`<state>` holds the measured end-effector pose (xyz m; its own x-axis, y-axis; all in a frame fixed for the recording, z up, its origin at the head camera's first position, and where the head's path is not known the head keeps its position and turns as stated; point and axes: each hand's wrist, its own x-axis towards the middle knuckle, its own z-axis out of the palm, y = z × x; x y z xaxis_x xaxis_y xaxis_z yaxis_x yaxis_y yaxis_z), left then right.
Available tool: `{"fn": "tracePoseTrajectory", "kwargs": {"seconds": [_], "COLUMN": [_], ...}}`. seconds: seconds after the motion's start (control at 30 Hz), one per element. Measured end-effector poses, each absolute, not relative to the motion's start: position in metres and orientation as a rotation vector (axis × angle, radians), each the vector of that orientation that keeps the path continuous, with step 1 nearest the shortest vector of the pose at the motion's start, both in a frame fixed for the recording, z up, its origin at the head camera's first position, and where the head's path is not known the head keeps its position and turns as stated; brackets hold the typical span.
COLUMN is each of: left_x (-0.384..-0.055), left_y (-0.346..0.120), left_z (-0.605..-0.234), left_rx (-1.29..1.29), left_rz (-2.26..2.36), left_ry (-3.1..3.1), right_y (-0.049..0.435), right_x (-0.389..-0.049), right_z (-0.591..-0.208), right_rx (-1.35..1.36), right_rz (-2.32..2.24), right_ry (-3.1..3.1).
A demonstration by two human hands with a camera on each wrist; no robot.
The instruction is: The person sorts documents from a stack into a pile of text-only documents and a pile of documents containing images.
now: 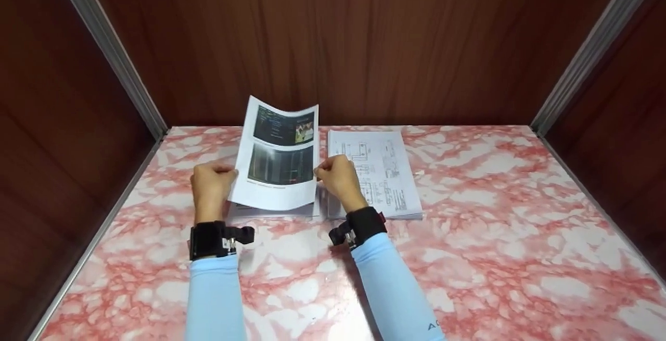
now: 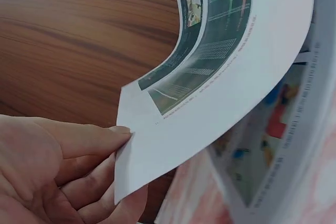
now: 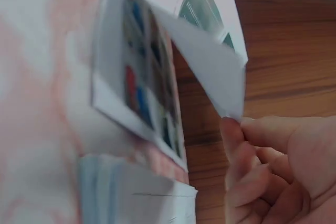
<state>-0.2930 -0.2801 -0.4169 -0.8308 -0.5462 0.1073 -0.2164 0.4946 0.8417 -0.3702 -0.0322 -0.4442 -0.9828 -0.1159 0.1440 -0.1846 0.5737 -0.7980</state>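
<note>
A white sheet of paper (image 1: 276, 195) printed with two dark pictures is held up between both hands, bowed along its length. My left hand (image 1: 212, 182) pinches its left edge between thumb and fingers, seen closely in the left wrist view, where the sheet (image 2: 173, 145) curves away. On the opposite edge, my right hand (image 1: 341, 179) pinches the paper with thumb and forefinger. Beneath the raised sheet lies a stack of pages (image 3: 113, 98) with colour pictures, mostly covered in the head view.
To the right, a second paper stack (image 1: 387, 174) with line drawings lies on the red-and-white marbled table (image 1: 494, 257). Brown wood-grain panels (image 1: 333, 44) enclose the back and both sides, joined by metal corner strips (image 1: 112, 54).
</note>
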Motion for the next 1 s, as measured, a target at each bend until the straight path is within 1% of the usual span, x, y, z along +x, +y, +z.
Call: {"fn": "tracePoseTrajectory", "kwargs": {"seconds": [0.47,0.67,1.0], "left_x": [-0.298,-0.298,-0.296], "left_y": [-0.282,-0.284,-0.286], "left_z": [-0.441,-0.449,-0.453], "left_rx": [0.654,0.679,0.732], "left_rz": [-1.258,-1.241,-1.234], "left_ry": [-2.406,-2.428,-2.447], "right_y": [-0.031,-0.03,-0.026], "right_x": [-0.373,-0.375,-0.377], "right_z": [-0.463,-0.466,-0.468], "right_rx": [0.286,0.321,0.289], "right_rz": [1.25,1.314,1.365], "right_ry": [-2.79,-2.785,-2.833]}}
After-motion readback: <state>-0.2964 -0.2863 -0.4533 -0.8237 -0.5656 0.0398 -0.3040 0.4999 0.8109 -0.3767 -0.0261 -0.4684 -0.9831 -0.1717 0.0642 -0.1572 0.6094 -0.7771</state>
